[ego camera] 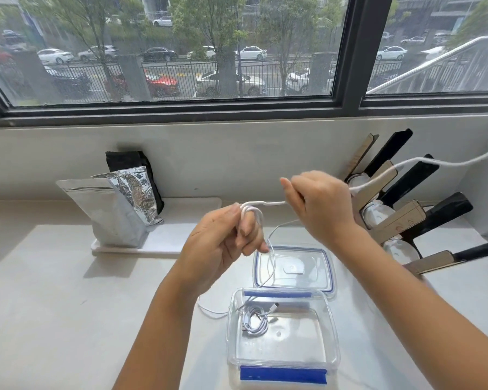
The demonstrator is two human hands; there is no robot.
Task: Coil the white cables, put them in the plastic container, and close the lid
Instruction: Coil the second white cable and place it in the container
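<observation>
My left hand (223, 240) holds a white cable (268, 204) wound in loops around its fingers. My right hand (319, 206) pinches the same cable a little to the right, and the cable runs on past it toward the right edge. A thin strand hangs from my left hand down over the lid. Below stands the clear plastic container (333, 327) with blue clips, open, with a coiled white cable (255, 322) inside at its left. Its clear lid (328, 266) with a blue seal lies flat just behind it.
A white tray (181, 235) at the back left carries a silver foil bag (116, 215) and a black bag (130, 161). A rack of black and wooden handles (406, 209) stands at the right. Another loose white cable loop (209, 309) lies on the counter left of the container.
</observation>
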